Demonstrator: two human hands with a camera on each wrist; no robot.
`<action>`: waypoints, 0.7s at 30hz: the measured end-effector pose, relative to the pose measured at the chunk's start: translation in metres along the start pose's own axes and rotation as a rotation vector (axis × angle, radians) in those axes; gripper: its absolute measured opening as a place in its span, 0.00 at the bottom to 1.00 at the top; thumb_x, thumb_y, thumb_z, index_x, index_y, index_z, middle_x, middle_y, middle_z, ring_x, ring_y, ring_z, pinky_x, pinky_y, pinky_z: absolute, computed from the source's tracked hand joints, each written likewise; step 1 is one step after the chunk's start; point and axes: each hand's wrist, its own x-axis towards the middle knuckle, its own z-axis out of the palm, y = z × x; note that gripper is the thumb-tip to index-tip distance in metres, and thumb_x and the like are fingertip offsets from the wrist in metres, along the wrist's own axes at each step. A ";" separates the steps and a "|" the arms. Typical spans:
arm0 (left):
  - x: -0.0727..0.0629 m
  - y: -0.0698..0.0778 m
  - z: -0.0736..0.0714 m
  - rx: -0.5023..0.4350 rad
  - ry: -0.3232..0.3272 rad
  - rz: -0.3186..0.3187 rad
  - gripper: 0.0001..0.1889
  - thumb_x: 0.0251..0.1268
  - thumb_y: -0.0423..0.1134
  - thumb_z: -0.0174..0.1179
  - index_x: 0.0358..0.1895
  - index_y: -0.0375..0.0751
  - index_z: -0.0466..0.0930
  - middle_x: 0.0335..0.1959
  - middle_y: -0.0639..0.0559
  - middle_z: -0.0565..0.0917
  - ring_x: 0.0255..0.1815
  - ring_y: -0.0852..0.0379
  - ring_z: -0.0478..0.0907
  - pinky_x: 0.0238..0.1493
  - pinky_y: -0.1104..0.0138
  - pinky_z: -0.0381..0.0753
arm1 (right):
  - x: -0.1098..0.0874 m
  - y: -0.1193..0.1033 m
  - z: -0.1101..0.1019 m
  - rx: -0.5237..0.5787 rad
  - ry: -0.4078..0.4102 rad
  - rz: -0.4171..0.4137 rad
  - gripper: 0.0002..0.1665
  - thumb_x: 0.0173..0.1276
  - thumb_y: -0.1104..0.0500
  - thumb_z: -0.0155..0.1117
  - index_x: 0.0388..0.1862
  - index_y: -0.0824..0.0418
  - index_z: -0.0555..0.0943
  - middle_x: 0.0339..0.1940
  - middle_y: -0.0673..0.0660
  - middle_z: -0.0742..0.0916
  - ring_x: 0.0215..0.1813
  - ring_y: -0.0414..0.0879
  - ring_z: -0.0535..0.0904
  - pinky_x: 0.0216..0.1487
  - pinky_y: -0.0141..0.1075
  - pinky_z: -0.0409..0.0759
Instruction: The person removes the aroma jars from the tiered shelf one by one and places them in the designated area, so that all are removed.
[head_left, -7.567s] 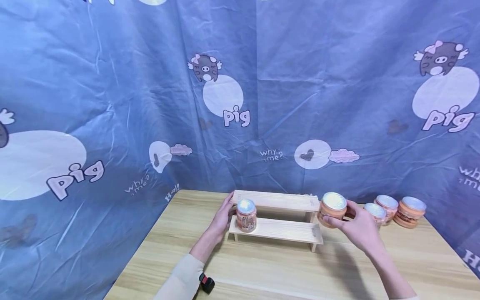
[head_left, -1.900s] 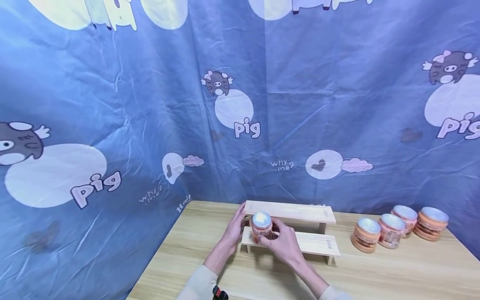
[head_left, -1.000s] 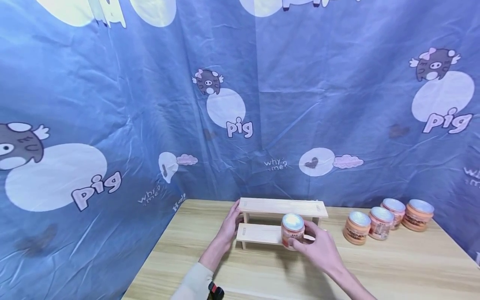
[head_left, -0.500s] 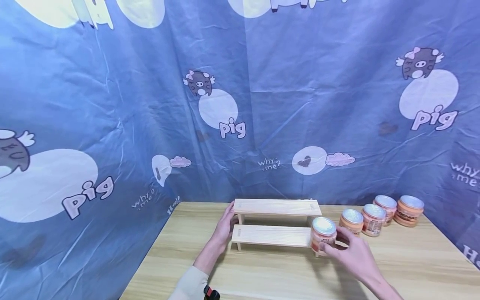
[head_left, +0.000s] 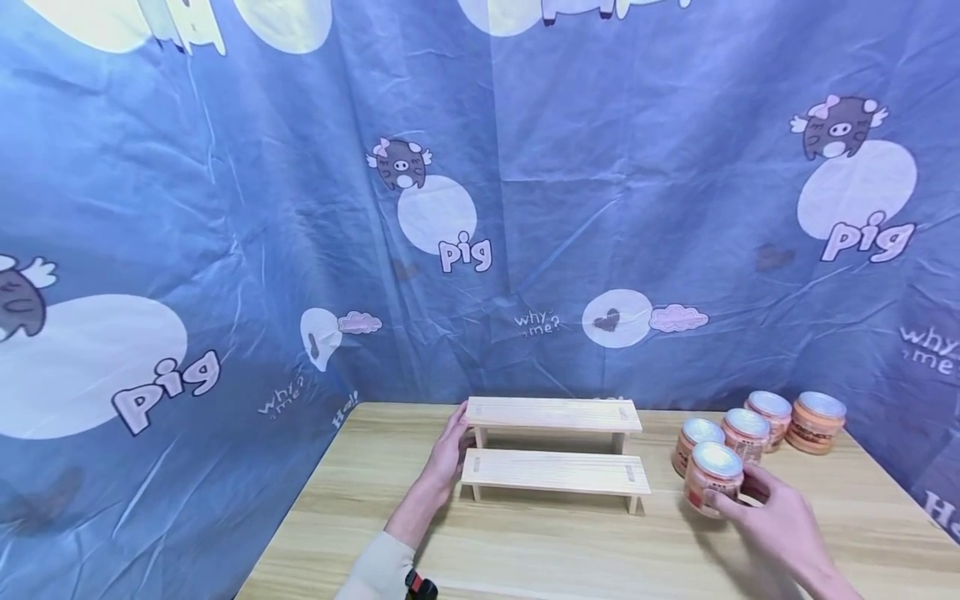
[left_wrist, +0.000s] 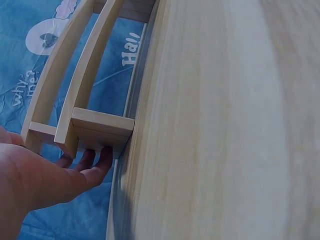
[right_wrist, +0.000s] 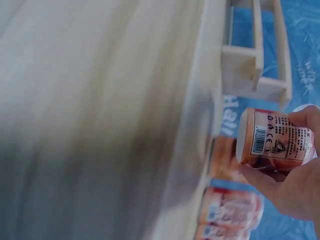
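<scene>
A two-step wooden shelf stands on the table with nothing on its boards. My left hand holds its left end; in the left wrist view, curled fingertips press against the end panel. My right hand grips a small orange jar with a silvery lid, right of the shelf. Thumb and fingers wrap its sides. The right wrist view shows a barcode label on the held jar and its pale base a little above the table surface.
Several similar jars cluster just behind the held one: a jar at the front left, others beside it, and one at the far right. A blue printed curtain hangs behind the wood-grain table.
My right hand took the jar from the lower board's left end and carried it right, past the shelf to the other jars. Earlier it released another jar there. My left hand stays at the shelf.
</scene>
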 end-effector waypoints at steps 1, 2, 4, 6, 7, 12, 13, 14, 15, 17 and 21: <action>0.000 0.000 0.000 -0.001 0.001 0.002 0.31 0.84 0.56 0.38 0.84 0.58 0.48 0.74 0.39 0.67 0.72 0.36 0.63 0.62 0.44 0.71 | 0.001 0.005 -0.001 -0.004 -0.001 0.010 0.44 0.61 0.46 0.79 0.63 0.75 0.75 0.53 0.75 0.84 0.49 0.57 0.82 0.38 0.25 0.72; 0.000 -0.001 0.001 -0.002 0.000 0.007 0.31 0.84 0.56 0.38 0.84 0.57 0.48 0.74 0.38 0.67 0.72 0.35 0.64 0.62 0.44 0.72 | 0.002 0.011 -0.003 -0.009 -0.004 0.023 0.45 0.62 0.45 0.78 0.64 0.75 0.75 0.54 0.75 0.84 0.50 0.59 0.82 0.37 0.25 0.71; 0.000 -0.001 0.002 -0.003 0.003 0.007 0.30 0.84 0.55 0.38 0.83 0.57 0.49 0.74 0.38 0.68 0.71 0.36 0.64 0.61 0.45 0.73 | 0.004 0.020 -0.007 -0.006 -0.017 0.056 0.48 0.63 0.44 0.77 0.66 0.78 0.72 0.55 0.77 0.83 0.52 0.61 0.81 0.37 0.25 0.70; 0.001 -0.001 0.003 -0.007 0.001 0.007 0.30 0.84 0.55 0.38 0.83 0.58 0.49 0.74 0.38 0.68 0.71 0.35 0.64 0.60 0.46 0.73 | 0.006 0.029 -0.011 -0.006 -0.032 0.091 0.50 0.64 0.42 0.76 0.67 0.79 0.69 0.57 0.77 0.82 0.53 0.60 0.81 0.37 0.26 0.69; 0.002 -0.002 0.004 -0.008 -0.001 0.007 0.30 0.84 0.55 0.38 0.83 0.58 0.49 0.73 0.38 0.68 0.72 0.35 0.64 0.60 0.46 0.73 | 0.007 0.033 -0.014 -0.008 -0.036 0.108 0.51 0.64 0.42 0.76 0.67 0.80 0.69 0.57 0.78 0.81 0.52 0.58 0.82 0.37 0.25 0.68; 0.003 -0.004 0.010 -0.009 -0.009 0.004 0.30 0.84 0.56 0.39 0.83 0.58 0.50 0.73 0.39 0.69 0.72 0.35 0.63 0.61 0.46 0.72 | 0.010 0.049 -0.023 0.011 -0.036 0.176 0.52 0.65 0.43 0.75 0.67 0.82 0.67 0.56 0.79 0.81 0.39 0.28 0.74 0.34 0.21 0.68; 0.004 -0.005 0.011 -0.010 -0.011 0.004 0.30 0.84 0.56 0.39 0.83 0.58 0.50 0.73 0.39 0.69 0.72 0.35 0.63 0.61 0.46 0.72 | 0.010 0.051 -0.023 0.016 -0.036 0.185 0.52 0.65 0.43 0.75 0.67 0.83 0.66 0.56 0.79 0.81 0.38 0.25 0.72 0.34 0.21 0.68; 0.004 -0.005 0.012 -0.010 -0.014 0.008 0.31 0.84 0.56 0.39 0.83 0.57 0.50 0.73 0.39 0.69 0.72 0.34 0.64 0.61 0.46 0.72 | 0.010 0.052 -0.024 0.020 -0.037 0.194 0.51 0.66 0.44 0.75 0.67 0.83 0.66 0.56 0.79 0.81 0.37 0.22 0.70 0.33 0.21 0.68; 0.004 -0.006 0.013 -0.012 -0.014 0.006 0.31 0.84 0.56 0.39 0.83 0.57 0.50 0.73 0.39 0.69 0.72 0.34 0.64 0.61 0.46 0.72 | 0.010 0.054 -0.025 0.020 -0.037 0.201 0.51 0.66 0.44 0.74 0.67 0.83 0.66 0.56 0.79 0.81 0.36 0.21 0.69 0.33 0.21 0.68; 0.005 -0.006 0.014 -0.009 -0.021 0.013 0.31 0.84 0.56 0.39 0.83 0.55 0.49 0.72 0.38 0.69 0.72 0.33 0.64 0.60 0.46 0.73 | 0.011 0.056 -0.025 0.008 -0.034 0.207 0.51 0.66 0.44 0.75 0.67 0.83 0.66 0.55 0.79 0.82 0.36 0.22 0.70 0.33 0.22 0.69; 0.007 -0.006 0.014 -0.010 -0.017 0.016 0.31 0.84 0.56 0.38 0.83 0.55 0.49 0.72 0.37 0.69 0.72 0.33 0.63 0.61 0.45 0.71 | 0.017 0.059 -0.025 -0.011 -0.071 0.191 0.51 0.68 0.43 0.72 0.67 0.84 0.64 0.57 0.81 0.79 0.45 0.46 0.83 0.43 0.35 0.76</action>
